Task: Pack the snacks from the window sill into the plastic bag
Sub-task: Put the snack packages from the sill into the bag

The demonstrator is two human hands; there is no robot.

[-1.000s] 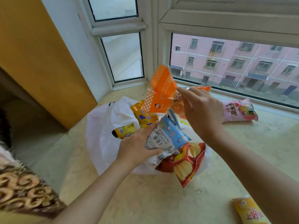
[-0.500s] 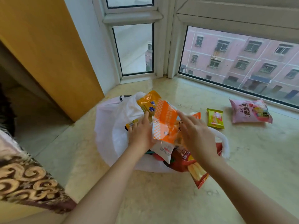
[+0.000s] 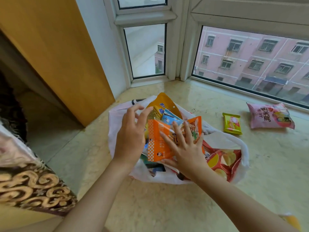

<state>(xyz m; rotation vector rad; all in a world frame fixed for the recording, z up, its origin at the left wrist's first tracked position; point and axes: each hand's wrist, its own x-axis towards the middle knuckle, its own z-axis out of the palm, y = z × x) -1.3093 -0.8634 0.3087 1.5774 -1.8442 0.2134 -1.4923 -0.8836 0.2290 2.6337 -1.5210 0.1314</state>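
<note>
**Both hands over the bag, flat on the orange pkt**

We see the right hand (image 3: pixel 184 148) laid palm-down on the orange snack packet (image 3: pixel 160 144), fingers (image 3: pixel 178 129) straight and spread, pressing it rather than gripping; the thumb sits under the pkt's near edge. Forearm runs in from lower right. The left hand (image 3: pixel 130 134) hovers just left of the pkt, wrist bent, fingers loosely spread & slightly curled, holding nothing; can't tell if it touches the bag. The orange pkt lies on top of other snacks inside the white plastic bag (image 3: pixel 222 141), which sits on the window sill (image 3: pixel 150 198) w/ its mouth wide. A yellow pouch (image 3: pixel 164 102) sticks up at the back, a red chips bag (image 3: pixel 224 161) at the right. Still out on the sill: a small green packet (image 3: pixel 232 123) & a pink bag (image 3: pixel 269 118), just beside each other near the window.
</note>
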